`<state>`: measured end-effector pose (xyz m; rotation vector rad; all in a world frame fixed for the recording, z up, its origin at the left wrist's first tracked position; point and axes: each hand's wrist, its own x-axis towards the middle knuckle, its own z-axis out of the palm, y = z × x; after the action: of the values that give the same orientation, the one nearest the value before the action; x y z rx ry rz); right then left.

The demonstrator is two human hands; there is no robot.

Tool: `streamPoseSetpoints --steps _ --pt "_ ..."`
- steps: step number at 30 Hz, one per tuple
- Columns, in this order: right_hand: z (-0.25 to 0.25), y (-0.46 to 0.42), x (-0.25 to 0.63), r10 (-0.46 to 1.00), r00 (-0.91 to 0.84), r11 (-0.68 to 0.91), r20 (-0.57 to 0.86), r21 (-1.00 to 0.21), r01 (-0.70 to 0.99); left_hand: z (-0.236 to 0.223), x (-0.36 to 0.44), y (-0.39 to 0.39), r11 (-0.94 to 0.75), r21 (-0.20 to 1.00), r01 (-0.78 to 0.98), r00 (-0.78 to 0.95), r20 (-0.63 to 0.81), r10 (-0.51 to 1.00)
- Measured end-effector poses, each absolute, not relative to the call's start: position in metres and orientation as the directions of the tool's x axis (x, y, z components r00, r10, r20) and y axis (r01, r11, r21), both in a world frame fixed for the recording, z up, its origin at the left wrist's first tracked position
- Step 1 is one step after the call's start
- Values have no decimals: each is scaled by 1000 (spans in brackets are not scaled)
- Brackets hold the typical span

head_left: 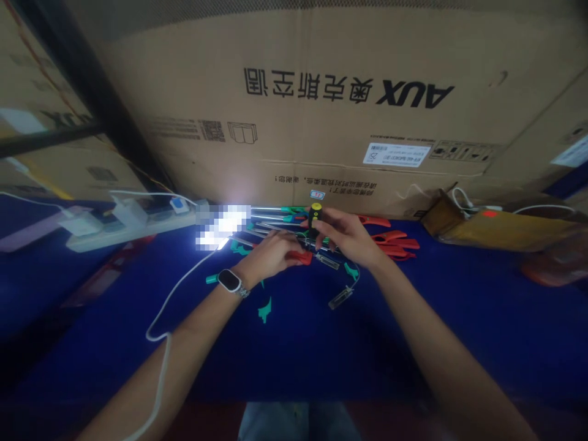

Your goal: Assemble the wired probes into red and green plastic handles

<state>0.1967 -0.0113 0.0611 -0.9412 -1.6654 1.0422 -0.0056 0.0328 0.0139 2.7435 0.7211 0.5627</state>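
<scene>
My right hand (339,234) is closed around the black and yellow handle of a screwdriver (315,215), which stands upright. Its tip is hidden behind the fingers. Close beside it, my left hand (274,254), with a watch on the wrist, grips a red plastic part (301,258). Just right of that part lies a clear narrow piece (327,261), with a similar clear piece (340,297) on a wire nearer to me. Long metal rods with green and blue ends (275,211) lie behind my hands. Red plastic handle shells (392,239) are fanned out to the right.
A bright lamp (223,225), partly pixelated, glows left of my hands, its white cable (177,283) crossing my left forearm. A power strip (133,228) with plugs stands farther left. Small green pieces (265,310) lie on the blue cloth. A large cardboard box (303,135) walls the back.
</scene>
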Motion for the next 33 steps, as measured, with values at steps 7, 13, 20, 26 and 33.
streamPoseSetpoints --steps 7,13,20,26,33 --pt "47 -4 193 903 90 398 420 -897 195 9 -7 35 -873 303 383 812 339 474" --pt "37 -11 186 830 249 442 500 -860 255 12 -7 33 -893 250 375 832 335 443" --pt "49 -12 208 821 413 397 395 -914 85 19 -6 27 -870 196 453 826 276 492" --pt "37 -12 221 941 329 92 78 -995 -27 21 1 22 -889 142 435 838 297 458" --pt "20 -15 214 991 73 -123 -111 -972 199 22 -2 23 -908 116 402 839 350 416"
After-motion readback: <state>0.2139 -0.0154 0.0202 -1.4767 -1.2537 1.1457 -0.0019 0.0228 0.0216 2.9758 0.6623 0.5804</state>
